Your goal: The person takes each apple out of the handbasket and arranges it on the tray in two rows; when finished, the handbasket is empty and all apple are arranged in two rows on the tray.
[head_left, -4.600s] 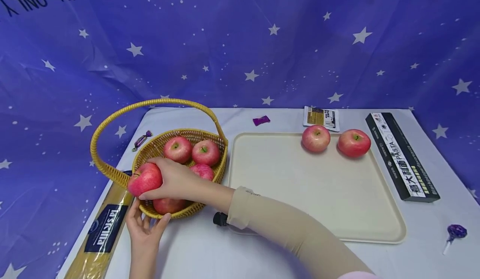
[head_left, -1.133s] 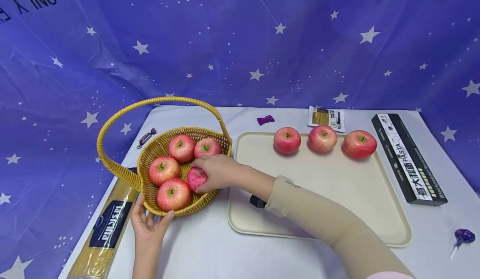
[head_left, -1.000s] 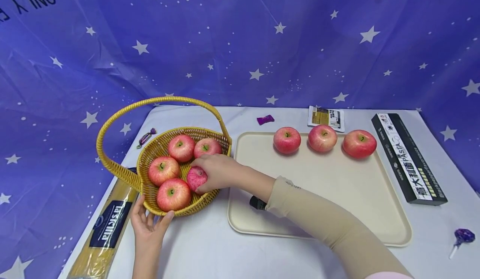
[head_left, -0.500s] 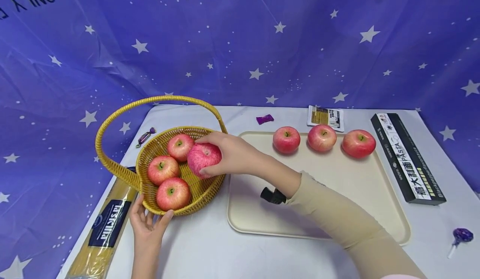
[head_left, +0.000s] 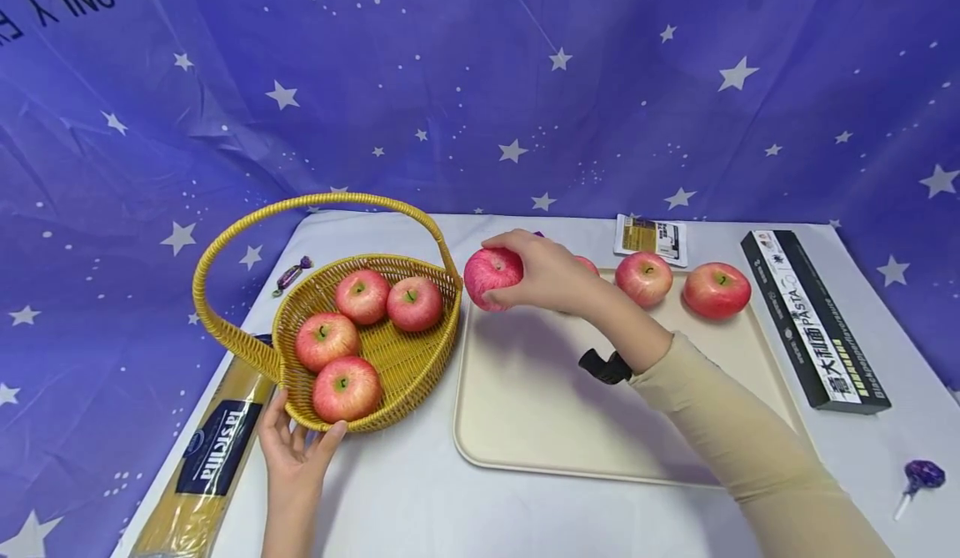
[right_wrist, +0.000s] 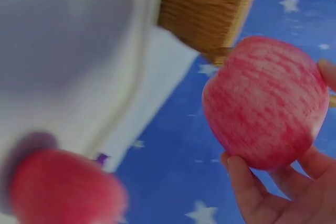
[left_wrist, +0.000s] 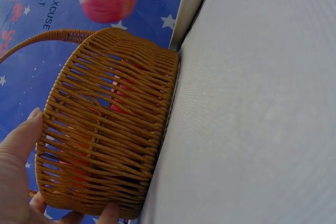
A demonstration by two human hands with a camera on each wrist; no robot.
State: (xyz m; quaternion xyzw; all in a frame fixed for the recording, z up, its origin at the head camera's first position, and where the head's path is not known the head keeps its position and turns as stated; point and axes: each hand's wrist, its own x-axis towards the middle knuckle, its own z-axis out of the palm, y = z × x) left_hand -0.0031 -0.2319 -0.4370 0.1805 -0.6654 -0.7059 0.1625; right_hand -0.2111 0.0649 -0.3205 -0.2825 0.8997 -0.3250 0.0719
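Note:
My right hand [head_left: 551, 273] grips a red apple [head_left: 492, 278] by its sides, above the left back corner of a beige tray [head_left: 480, 433]. The right wrist view shows the thumb and fingertips around that apple [right_wrist: 268, 103]. My left hand [head_left: 294, 458] holds the near side of a yellow wicker basket [head_left: 405, 370], its thumb at the rim in the left wrist view and the fingers low around the woven wall [left_wrist: 105, 119]. Several apples lie in the basket, such as one apple [head_left: 347, 389] near the thumb. On the tray's back edge sit two apples in plain sight, and another apple [head_left: 587, 265] is partly hidden behind my right hand.
A pack of spaghetti [head_left: 206, 466] lies left of the basket, with a wrapped candy [head_left: 292, 276] behind it. A sachet [head_left: 651, 238] lies behind the tray. To the right are a black pasta box [head_left: 813, 320] and a purple lollipop [head_left: 922, 476]. The basket's tall handle [head_left: 322, 199] arches up.
The right hand has lifted an apple out of the basket's right side and carried it right, over the tray. Earlier, a third apple appeared on the tray. The left hand stays at the basket.

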